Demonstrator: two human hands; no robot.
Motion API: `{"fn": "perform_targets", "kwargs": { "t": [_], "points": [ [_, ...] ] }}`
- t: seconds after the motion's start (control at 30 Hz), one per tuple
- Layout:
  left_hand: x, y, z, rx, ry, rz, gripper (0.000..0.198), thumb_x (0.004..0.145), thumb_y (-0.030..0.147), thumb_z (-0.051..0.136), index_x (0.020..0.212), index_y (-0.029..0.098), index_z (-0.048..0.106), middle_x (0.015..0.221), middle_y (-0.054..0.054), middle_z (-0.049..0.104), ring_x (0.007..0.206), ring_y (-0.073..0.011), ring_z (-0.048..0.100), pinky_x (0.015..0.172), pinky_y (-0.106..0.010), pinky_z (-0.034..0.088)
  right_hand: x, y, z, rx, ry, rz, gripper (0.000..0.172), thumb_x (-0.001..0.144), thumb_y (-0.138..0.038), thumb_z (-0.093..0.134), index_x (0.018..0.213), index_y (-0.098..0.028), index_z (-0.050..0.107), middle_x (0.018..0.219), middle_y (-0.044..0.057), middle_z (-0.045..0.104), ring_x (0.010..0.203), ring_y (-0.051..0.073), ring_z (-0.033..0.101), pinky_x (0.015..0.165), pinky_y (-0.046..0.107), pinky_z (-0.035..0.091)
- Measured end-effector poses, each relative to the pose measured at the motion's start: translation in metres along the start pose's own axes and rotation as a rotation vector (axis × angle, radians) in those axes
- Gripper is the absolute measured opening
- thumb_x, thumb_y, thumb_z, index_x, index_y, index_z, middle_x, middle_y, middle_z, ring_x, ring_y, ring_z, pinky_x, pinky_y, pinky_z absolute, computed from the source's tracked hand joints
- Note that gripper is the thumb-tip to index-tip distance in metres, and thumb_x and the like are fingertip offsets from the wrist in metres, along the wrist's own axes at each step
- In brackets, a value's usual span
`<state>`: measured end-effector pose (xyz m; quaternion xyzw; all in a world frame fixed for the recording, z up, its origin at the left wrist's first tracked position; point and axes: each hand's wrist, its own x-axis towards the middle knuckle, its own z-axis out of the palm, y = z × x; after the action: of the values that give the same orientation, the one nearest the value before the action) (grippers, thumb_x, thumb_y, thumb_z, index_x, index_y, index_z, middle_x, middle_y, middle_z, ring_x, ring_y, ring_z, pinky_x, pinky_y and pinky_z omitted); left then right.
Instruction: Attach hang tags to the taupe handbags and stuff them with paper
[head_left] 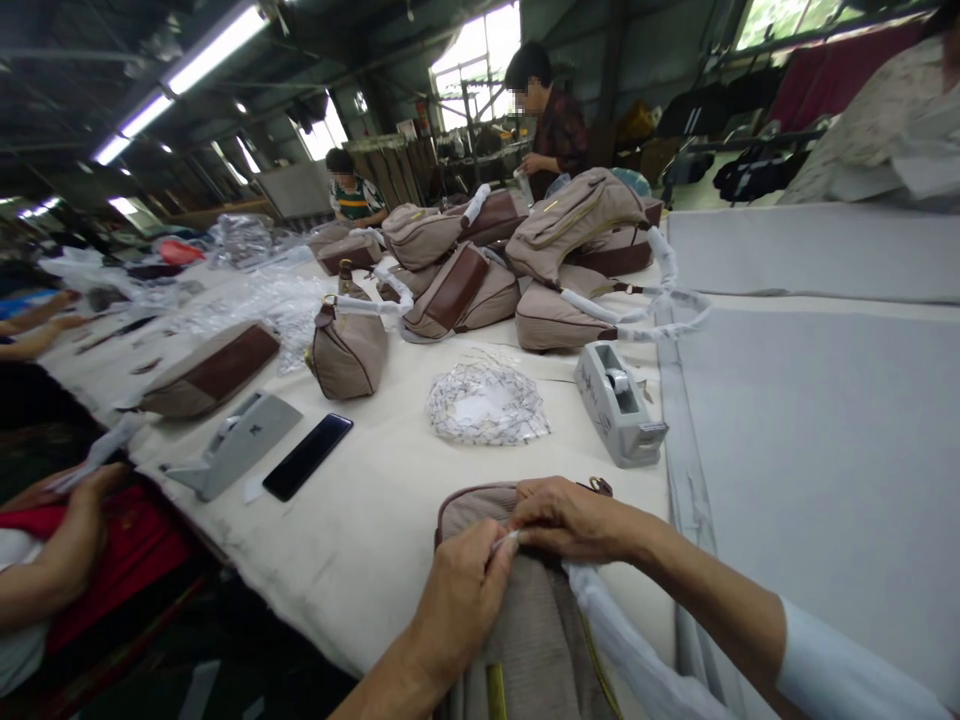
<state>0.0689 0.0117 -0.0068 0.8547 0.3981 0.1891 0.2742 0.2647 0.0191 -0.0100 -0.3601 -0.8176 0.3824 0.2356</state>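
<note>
Head camera shows me both hands at the near table edge, on a beige bag lying flat under them. My left hand and right hand each pinch the white-wrapped strap near the bag's top, fingers closed on it. Whether the bag holds anything I cannot tell. Just beyond, a grey tape dispenser carries a roll in its cradle, beside a heap of small clear packets. Farther back, more bags lie piled.
</note>
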Motion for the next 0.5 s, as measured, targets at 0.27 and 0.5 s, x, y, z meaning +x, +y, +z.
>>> {"fn": "perform_targets", "kwargs": {
  "t": [0.27,0.5],
  "points": [
    [0.015,-0.007,-0.009,-0.589,-0.272,-0.521,0.027,0.082,0.044,0.044,0.068,0.021,0.041,0.038,0.010,0.037,0.026,-0.0064,0.032,0.028,-0.016,0.023,0.004,-0.002,0.015,-0.018,0.132,0.103,0.023,0.086,-0.033,0.054,0.086,-0.015,0.067,0.074,0.001,0.054,0.068,0.012,0.051,0.062,0.022,0.039],
    [-0.031,-0.036,-0.026,-0.541,0.215,-0.523,0.051,0.076,0.056,0.052,0.111,0.018,0.053,0.078,-0.001,0.060,0.049,-0.0096,0.051,0.046,-0.021,0.043,-0.087,-0.003,-0.001,0.137,0.688,0.652,0.051,0.080,-0.050,0.053,0.121,-0.021,0.056,0.113,0.008,0.061,0.099,0.022,0.058,0.086,0.034,0.047]
  ]
}}
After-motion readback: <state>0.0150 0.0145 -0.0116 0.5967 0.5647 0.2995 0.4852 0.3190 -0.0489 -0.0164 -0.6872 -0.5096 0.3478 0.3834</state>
